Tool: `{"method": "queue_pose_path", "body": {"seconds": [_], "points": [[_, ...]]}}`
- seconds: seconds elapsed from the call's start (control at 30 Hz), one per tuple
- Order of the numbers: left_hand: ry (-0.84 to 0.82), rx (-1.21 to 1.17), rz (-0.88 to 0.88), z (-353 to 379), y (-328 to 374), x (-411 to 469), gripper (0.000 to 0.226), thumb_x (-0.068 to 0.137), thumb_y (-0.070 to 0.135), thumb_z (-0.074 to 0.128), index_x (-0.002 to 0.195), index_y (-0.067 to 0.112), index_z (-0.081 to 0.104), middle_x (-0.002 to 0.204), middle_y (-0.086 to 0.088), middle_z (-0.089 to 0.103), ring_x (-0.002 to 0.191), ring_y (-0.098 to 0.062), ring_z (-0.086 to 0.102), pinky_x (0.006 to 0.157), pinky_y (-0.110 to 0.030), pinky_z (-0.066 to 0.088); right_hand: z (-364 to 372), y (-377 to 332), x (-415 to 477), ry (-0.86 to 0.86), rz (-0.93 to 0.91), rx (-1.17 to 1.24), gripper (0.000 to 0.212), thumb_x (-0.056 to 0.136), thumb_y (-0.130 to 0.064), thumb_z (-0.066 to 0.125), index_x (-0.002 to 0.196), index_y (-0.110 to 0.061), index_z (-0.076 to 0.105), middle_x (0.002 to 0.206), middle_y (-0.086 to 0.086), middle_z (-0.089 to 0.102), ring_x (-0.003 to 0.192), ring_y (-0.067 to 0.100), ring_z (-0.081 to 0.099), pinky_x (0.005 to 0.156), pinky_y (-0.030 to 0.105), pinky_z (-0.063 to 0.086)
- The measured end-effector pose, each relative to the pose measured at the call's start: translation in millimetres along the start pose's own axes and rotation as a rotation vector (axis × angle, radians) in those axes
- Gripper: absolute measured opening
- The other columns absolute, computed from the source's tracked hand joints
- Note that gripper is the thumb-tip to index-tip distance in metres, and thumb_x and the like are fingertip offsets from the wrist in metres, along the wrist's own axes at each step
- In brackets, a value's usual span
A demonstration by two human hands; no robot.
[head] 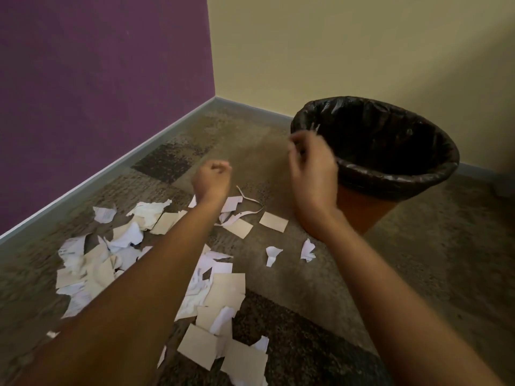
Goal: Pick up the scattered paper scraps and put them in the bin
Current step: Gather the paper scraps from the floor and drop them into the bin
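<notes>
Right hand [312,168] raised at the near rim of the bin [395,174], right of centre frame; fingers curled and blurred, whether pinching anything cannot be told. Left hand [213,176] clenched in a loose fist at centre frame, above the carpet [418,274]; contents of fist not visible. Bin orange, lined with a black bag [312,118], standing at right of centre near the cream wall [334,51]. Paper scraps [223,288] scattered over lower left and centre of frame; two small white pieces apart at lower centre, closer to bin. Purple wall [97,79] at upper left
</notes>
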State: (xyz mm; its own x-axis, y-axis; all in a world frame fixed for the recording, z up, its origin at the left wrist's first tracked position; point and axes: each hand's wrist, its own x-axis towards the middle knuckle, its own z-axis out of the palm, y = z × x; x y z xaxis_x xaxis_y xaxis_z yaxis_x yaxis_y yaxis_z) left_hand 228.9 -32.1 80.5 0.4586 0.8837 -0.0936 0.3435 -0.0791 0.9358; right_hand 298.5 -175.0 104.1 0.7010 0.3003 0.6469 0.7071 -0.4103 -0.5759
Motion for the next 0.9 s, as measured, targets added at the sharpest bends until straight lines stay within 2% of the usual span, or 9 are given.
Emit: {"method": "queue_pose_path", "body": {"seconds": [0.17,0.3,0.4,0.47,0.53,0.6,0.7,0.8,0.9], "points": [[0.065,0.168,-0.127,-43.9,-75.6,-10.6,0.025,0.092,0.016,0.056,0.113,0.008,0.066,0.117,-0.011,0.067,0.109,-0.03,0.061,0.088,-0.031,0.046,66.9,12.2,-82.8,-0.507,0.108,-0.133,0.027,0.093,-0.026,0.055,0.119,-0.015,0.055,0.112,0.006,0.062,0.103,0.024,0.058,0.08,0.034,0.046],[0.063,0.282,-0.189,-72.4,-130.8,-15.7,0.029,0.089,0.016,0.062,0.116,0.005,0.063,0.121,-0.016,0.065,0.111,-0.033,0.061,0.094,-0.038,0.048,102.0,13.9,-135.0,-0.855,0.315,-0.175,0.054,0.089,-0.04,0.058,0.136,-0.018,0.041,0.135,0.01,0.05,0.124,0.03,0.048,0.099,0.039,0.041],[0.041,0.581,-0.23,-84.9,-162.5,-24.4,0.053,0.084,0.036,0.066,0.127,0.007,0.055,0.135,-0.018,0.054,0.126,-0.036,0.049,0.103,-0.047,0.041,116.6,12.4,-163.8,-1.099,0.341,-0.349,0.083,0.086,-0.059,0.054,0.148,-0.017,0.02,0.153,0.014,0.027,0.14,0.036,0.028,0.11,0.047,0.028],[0.019,0.692,-0.378,-89.3,-176.8,-29.0,0.081,0.077,0.052,0.068,0.142,0.013,0.038,0.151,-0.018,0.031,0.141,-0.038,0.026,0.112,-0.055,0.025,122.6,9.1,-177.8,-1.224,0.405,-0.351,0.101,0.079,-0.066,0.057,0.152,-0.02,0.005,0.16,0.015,0.005,0.146,0.04,0.009,0.113,0.054,0.02],[-0.024,0.704,-0.531,-91.6,-186.9,-34.3,0.107,0.069,0.061,0.07,0.151,0.02,0.015,0.16,-0.016,0.005,0.147,-0.041,0.003,0.115,-0.06,0.012,127.9,3.9,-189.5,-1.292,0.413,-0.351,0.111,0.072,-0.067,0.064,0.152,-0.024,0.001,0.16,0.015,-0.007,0.146,0.043,-0.002,0.113,0.06,0.015],[-0.056,0.66,-0.628,-86.5,-199.6,-38.3,0.12,0.063,0.068,0.069,0.153,0.023,0.004,0.16,-0.017,-0.006,0.146,-0.045,-0.005,0.115,-0.06,0.01,131.2,-2.0,-201.0,-1.285,0.332,-0.428,0.112,0.067,-0.067,0.068,0.151,-0.026,0.005,0.158,0.018,-0.003,0.144,0.044,0.001,0.111,0.061,0.018],[-0.039,0.627,-0.646,-78.1,-213.4,-44.7,0.129,0.049,0.083,0.06,0.152,0.021,0.011,0.16,-0.018,-0.004,0.146,-0.044,-0.001,0.116,-0.06,0.01,131.3,-9.7,-209.8,-1.24,0.215,-0.541,0.109,0.065,-0.067,0.07,0.147,-0.026,0.012,0.155,0.017,0.007,0.142,0.039,0.011,0.108,0.058,0.025],[-0.033,0.649,-0.618,-76.5,-213.4,-45.2,0.117,0.056,0.071,0.072,0.148,0.02,0.019,0.157,-0.019,0.006,0.145,-0.042,0.007,0.116,-0.056,0.013,130.6,-14.1,-209.1,-1.231,0.201,-0.521,0.107,0.066,-0.061,0.073,0.148,-0.026,0.014,0.154,0.018,0.01,0.141,0.038,0.016,0.108,0.054,0.029],[-0.084,0.632,-0.611,-75.7,-205.9,-44.4,0.107,0.063,0.068,0.07,0.146,0.018,0.023,0.153,-0.021,0.016,0.143,-0.038,0.016,0.116,-0.051,0.02,130.3,-18.4,-205.9,-1.229,0.251,-0.448,0.105,0.066,-0.053,0.079,0.147,-0.027,0.018,0.153,0.018,0.013,0.14,0.037,0.02,0.106,0.05,0.036]]}}
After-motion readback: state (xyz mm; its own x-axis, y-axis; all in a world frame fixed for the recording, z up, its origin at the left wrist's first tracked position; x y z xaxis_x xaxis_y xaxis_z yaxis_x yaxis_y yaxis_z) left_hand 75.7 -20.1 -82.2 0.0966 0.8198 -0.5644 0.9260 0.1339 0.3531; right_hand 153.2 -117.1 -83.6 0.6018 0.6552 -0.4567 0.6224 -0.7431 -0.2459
